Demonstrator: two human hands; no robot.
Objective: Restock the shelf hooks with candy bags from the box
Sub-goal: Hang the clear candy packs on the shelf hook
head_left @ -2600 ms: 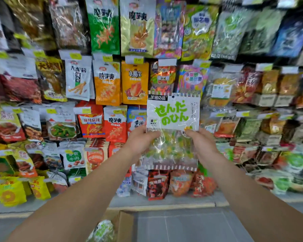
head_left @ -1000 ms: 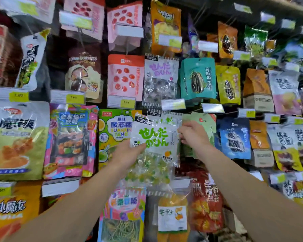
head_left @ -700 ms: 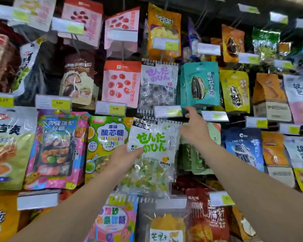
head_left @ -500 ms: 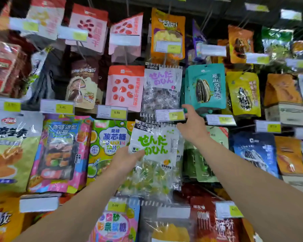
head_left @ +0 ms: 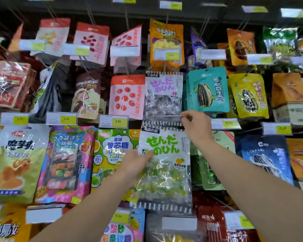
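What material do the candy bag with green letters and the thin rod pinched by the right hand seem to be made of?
Candy bag with green letters: likely thin clear glossy plastic film; wrapped sweets show through, glints and wrinkles, white printed header.
Thin rod: probably bare metal wire, grey with a dull shine; it is blurred, so not certain.

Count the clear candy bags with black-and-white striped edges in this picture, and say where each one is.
2. The purple-lettered bag hangs on the upper row; the green-lettered bag, directly below, is held by the left hand. More may hang hidden behind them.
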